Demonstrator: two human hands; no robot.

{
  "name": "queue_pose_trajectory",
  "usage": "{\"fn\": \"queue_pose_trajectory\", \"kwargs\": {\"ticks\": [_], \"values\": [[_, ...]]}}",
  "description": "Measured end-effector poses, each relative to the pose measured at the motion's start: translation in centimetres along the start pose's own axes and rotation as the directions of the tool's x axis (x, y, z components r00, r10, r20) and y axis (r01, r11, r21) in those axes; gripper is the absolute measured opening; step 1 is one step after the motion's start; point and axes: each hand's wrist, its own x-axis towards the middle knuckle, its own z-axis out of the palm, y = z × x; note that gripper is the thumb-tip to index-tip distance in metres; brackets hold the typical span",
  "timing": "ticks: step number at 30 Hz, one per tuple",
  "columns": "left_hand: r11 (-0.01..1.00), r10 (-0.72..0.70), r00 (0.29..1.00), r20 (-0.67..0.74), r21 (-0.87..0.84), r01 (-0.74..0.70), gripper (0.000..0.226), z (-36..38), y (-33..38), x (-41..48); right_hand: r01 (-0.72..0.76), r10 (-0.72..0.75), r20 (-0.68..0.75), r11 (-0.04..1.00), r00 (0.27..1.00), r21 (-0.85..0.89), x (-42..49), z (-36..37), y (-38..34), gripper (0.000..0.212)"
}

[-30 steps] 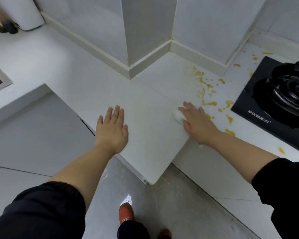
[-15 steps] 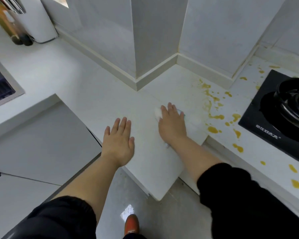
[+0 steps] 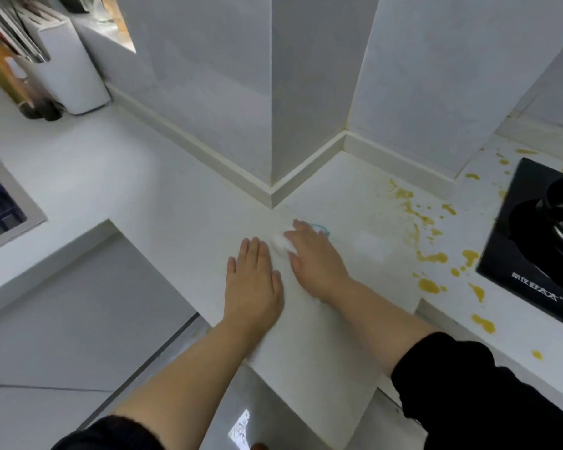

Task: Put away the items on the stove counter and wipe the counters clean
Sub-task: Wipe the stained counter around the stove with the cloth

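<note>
My right hand (image 3: 316,258) presses flat on a white cloth (image 3: 281,243) with a bluish edge, on the white counter (image 3: 176,203) near the wall corner. Most of the cloth is hidden under the palm. My left hand (image 3: 252,284) lies open and flat on the counter just left of it, fingers apart, almost touching the cloth. Yellow spill spots (image 3: 431,256) dot the counter to the right, between my right hand and the black gas stove (image 3: 533,241).
A white knife block (image 3: 69,69) and a bottle (image 3: 10,79) stand at the back left. A sink edge (image 3: 20,203) shows at the far left. A tiled wall column (image 3: 306,92) juts into the corner. The counter's front corner (image 3: 355,427) overhangs the floor.
My right hand has slid the cloth leftward across the counter, away from the yellow spots, toward my left hand. The left hand stays flat on the counter. The camera has tilted.
</note>
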Motion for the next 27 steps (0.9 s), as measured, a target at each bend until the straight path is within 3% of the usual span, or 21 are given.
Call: {"fn": "queue_pose_trajectory", "kwargs": {"ticks": [1,3,8,12,15,18,21,24,27], "values": [[0.999,0.004,1.0,-0.021,-0.035,-0.004,0.055,0.1,-0.1,1.1,0.101,-0.1,-0.026,0.995,0.995,0.014,-1.4,-0.1,-0.1,0.04],[0.997,0.028,0.999,-0.047,-0.07,-0.031,0.053,0.5,-0.2,2.5,0.153,-0.148,-0.111,0.987,0.983,0.043,-3.2,-0.8,1.1,0.039],[0.983,0.175,0.984,-0.021,-0.052,-0.175,0.053,1.8,2.4,6.0,-0.051,0.059,-0.073,0.993,0.996,0.105,-1.9,-3.0,4.6,0.039],[0.985,0.174,0.984,0.023,-0.018,-0.174,0.054,2.6,6.0,10.4,-0.2,0.244,-0.19,0.954,0.951,0.222,-0.6,-8.3,7.5,0.038],[0.993,0.113,0.992,0.061,0.029,-0.115,0.055,3.4,8.2,12.8,-0.208,0.249,-0.309,0.965,0.918,0.159,1.5,-13.4,11.0,0.033],[0.991,0.069,0.995,0.07,0.111,-0.077,0.058,4.3,9.0,13.7,-0.212,0.224,-0.263,0.974,0.938,0.073,5.8,-15.1,14.6,0.03],[0.988,0.044,0.997,0.059,0.142,-0.052,0.059,4.8,9.1,13.9,-0.213,0.215,-0.128,0.977,0.968,0.03,11.5,-11.2,15.0,0.029],[0.982,0.036,0.998,0.043,0.182,-0.044,0.068,5.2,9.1,13.9,-0.169,0.168,-0.011,0.979,0.986,-0.115,14.8,-5.3,13.6,0.043],[0.98,0.041,0.998,0.049,0.192,-0.05,0.067,5.5,9.0,13.9,-0.098,0.103,0.008,0.963,0.995,-0.252,14.4,-5.1,15.2,0.05]]}}
